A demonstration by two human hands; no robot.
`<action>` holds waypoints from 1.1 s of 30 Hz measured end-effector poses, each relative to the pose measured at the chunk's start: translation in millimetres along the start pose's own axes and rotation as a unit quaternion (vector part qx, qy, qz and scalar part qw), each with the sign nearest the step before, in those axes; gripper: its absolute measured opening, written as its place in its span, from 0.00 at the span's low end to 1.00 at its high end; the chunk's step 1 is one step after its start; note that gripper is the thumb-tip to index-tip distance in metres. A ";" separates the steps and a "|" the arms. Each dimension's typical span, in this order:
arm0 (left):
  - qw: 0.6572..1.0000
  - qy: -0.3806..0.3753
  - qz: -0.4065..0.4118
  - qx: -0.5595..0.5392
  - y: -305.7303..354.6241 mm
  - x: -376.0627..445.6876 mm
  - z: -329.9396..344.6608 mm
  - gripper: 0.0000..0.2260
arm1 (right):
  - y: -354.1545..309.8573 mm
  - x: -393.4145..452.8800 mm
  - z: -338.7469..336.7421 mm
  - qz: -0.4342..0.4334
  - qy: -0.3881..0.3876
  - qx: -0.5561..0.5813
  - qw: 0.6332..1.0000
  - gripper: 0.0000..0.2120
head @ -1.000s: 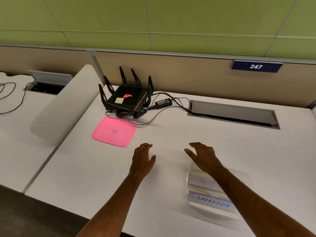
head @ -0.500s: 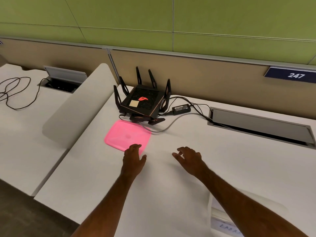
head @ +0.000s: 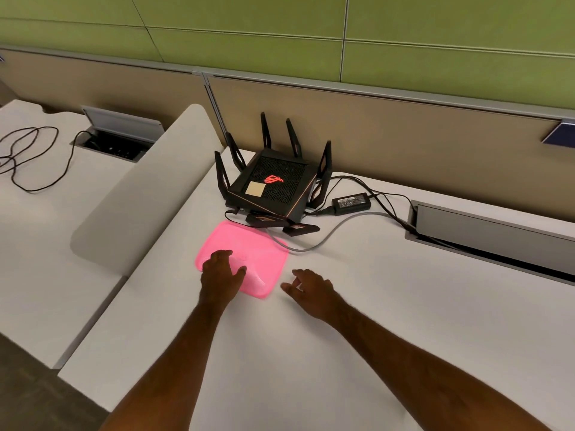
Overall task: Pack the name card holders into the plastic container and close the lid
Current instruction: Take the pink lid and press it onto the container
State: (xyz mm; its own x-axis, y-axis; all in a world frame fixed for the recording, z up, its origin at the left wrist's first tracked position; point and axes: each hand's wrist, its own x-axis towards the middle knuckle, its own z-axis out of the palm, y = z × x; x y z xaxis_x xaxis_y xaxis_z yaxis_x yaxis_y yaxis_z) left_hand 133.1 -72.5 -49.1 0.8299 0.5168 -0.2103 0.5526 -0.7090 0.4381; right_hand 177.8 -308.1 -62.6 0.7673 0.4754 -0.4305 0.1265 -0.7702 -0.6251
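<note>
A pink plastic lid (head: 258,255) lies flat on the white desk (head: 404,306), just in front of a black router. My left hand (head: 221,272) rests on the lid's near left part, fingers spread over it. My right hand (head: 311,290) hovers low over the desk just right of the lid's near corner, fingers apart and holding nothing. The clear container with the name card holders is out of view.
The black router (head: 273,188) with upright antennas stands behind the lid, with a power brick (head: 351,202) and cables running right to a grey cable hatch (head: 491,225). A curved white divider (head: 140,194) borders the desk on the left. Beyond it lies a black cable (head: 31,157).
Both hands have moved forward and left toward the pink lid; my left hand now lies on it. The view swung left, so the clear container has dropped out of sight.
</note>
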 end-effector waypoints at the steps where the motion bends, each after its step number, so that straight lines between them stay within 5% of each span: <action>1: 1.000 0.001 -0.009 0.002 -2.1 6.5 -1.5 0.27 | -2.7 4.9 2.3 0.002 -0.008 0.002 1.000 0.31; 17: 0.992 -0.005 -0.122 -0.030 -12.5 73.4 -14.3 0.30 | -25.5 36.8 29.3 0.082 -0.022 0.164 0.983 0.38; 33: 0.982 0.040 -0.184 -0.018 -16.7 48.4 -27.6 0.28 | -52.9 14.1 28.0 0.112 -0.021 0.259 0.959 0.36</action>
State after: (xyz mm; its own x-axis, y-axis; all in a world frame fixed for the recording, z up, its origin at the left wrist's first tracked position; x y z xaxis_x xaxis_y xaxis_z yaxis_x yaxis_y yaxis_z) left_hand 161.9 -22.4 -42.5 0.5647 0.7721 -0.2915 0.8097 -0.4499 0.3769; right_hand 164.4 -248.8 -53.9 0.7118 0.3475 -0.6104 -0.3766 -0.5447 -0.7493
